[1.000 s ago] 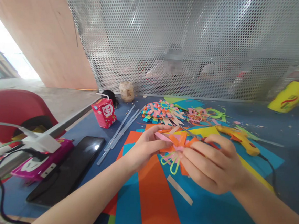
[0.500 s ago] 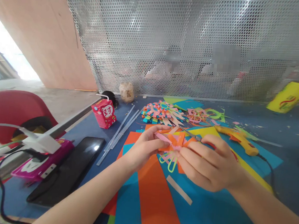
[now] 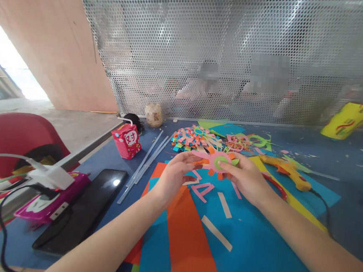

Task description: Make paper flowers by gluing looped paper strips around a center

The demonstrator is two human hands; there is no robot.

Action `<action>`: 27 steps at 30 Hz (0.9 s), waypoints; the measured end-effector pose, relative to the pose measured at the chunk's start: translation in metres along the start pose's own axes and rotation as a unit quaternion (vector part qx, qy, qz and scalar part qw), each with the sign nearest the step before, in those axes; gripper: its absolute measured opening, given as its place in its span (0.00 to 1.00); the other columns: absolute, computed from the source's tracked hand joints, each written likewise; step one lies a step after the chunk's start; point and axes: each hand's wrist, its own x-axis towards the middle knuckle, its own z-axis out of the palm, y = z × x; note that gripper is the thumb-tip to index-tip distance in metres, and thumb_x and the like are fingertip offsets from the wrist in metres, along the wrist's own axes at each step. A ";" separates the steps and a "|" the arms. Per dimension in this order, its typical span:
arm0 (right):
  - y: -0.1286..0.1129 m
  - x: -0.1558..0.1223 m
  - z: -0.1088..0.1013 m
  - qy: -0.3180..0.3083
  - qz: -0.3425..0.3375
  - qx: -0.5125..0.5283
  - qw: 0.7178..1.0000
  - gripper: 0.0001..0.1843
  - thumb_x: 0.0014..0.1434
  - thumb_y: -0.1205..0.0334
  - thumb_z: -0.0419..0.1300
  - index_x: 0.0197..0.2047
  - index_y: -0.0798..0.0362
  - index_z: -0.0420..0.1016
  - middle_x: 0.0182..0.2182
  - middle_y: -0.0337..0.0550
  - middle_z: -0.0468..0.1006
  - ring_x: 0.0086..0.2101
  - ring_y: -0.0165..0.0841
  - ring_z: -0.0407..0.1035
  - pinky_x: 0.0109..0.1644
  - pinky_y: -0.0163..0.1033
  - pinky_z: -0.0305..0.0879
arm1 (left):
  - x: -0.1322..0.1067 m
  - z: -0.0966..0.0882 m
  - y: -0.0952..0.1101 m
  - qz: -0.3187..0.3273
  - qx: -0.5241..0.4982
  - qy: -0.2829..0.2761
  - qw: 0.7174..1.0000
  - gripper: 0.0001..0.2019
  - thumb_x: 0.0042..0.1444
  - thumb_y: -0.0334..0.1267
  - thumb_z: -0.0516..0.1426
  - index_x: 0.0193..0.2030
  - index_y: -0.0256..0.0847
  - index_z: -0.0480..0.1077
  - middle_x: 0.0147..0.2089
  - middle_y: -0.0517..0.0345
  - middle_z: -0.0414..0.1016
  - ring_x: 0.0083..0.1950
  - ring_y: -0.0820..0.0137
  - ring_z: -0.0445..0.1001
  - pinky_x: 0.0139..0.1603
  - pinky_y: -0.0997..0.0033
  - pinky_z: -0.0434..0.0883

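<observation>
A paper flower [image 3: 214, 159] is held up between both hands, above the large blue sheet [image 3: 254, 250] that covers the near part of the table [image 3: 356, 187]. By the left hand [image 3: 175, 173] its left edge appears to be pinched, the fingers half curled with little gap left between thumb and forefinger. By the right hand [image 3: 251, 177] it is gripped more firmly: the thumb is laid flat on the green centre [image 3: 220, 159], and the other fingers are mostly hidden beneath (how far they are bent cannot be told).

For the centre to be seated well, pressure is best given straight down by the thumb, with the layers backed from below by the fingers, so that nothing is slid sideways or creased. The rim should be only lightly steadied by the left hand, as thin paper is likely to be bent by a hard pinch. The loose pink strips [image 3: 198, 194] underneath are best kept from being caught up.

The face of the flower is turned up and towards the wearer. Its long axis is drawn roughly from left to right, with a pink petal pointed at the left hand and a green tip at the right; short orange tabs are spread above and below
</observation>
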 end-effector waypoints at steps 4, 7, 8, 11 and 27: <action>0.003 -0.001 0.004 -0.027 0.055 0.084 0.995 0.17 0.41 0.57 0.67 0.31 0.54 0.66 0.25 0.36 0.73 0.23 0.26 0.67 0.26 0.32 0.63 | 0.001 -0.001 -0.004 0.012 0.006 -0.005 1.000 0.16 0.43 0.31 0.56 0.42 0.38 0.66 0.46 0.50 0.71 0.49 0.60 0.69 0.38 0.67 0.67; 0.003 -0.003 0.005 -0.026 0.067 0.077 0.994 0.17 0.40 0.57 0.67 0.32 0.53 0.67 0.25 0.36 0.73 0.24 0.26 0.67 0.27 0.32 0.63 | 0.002 -0.002 -0.007 0.018 0.017 -0.003 1.000 0.15 0.46 0.32 0.57 0.43 0.39 0.66 0.43 0.51 0.73 0.45 0.64 0.71 0.36 0.69 0.69; 0.003 -0.003 0.006 -0.026 0.067 0.067 0.995 0.17 0.40 0.57 0.67 0.32 0.53 0.67 0.25 0.36 0.73 0.24 0.26 0.67 0.27 0.32 0.63 | 0.002 -0.002 -0.007 0.020 0.028 0.006 0.999 0.15 0.47 0.33 0.58 0.43 0.39 0.67 0.42 0.52 0.73 0.43 0.65 0.72 0.36 0.70 0.69; 0.004 -0.004 0.005 -0.034 0.058 0.024 0.997 0.17 0.42 0.56 0.66 0.33 0.53 0.68 0.25 0.37 0.73 0.24 0.27 0.67 0.27 0.33 0.62 | 0.003 0.000 -0.008 0.024 0.070 0.060 0.995 0.14 0.48 0.38 0.59 0.43 0.39 0.68 0.40 0.53 0.75 0.37 0.71 0.73 0.33 0.75 0.69; 0.011 -0.003 0.000 -0.047 0.015 -0.065 0.997 0.19 0.45 0.51 0.64 0.38 0.53 0.68 0.32 0.42 0.76 0.33 0.36 0.72 0.35 0.39 0.67 | 0.007 -0.006 -0.008 0.079 0.129 0.148 0.977 0.13 0.45 0.43 0.62 0.37 0.38 0.75 0.28 0.57 0.77 0.29 0.75 0.71 0.27 0.79 0.65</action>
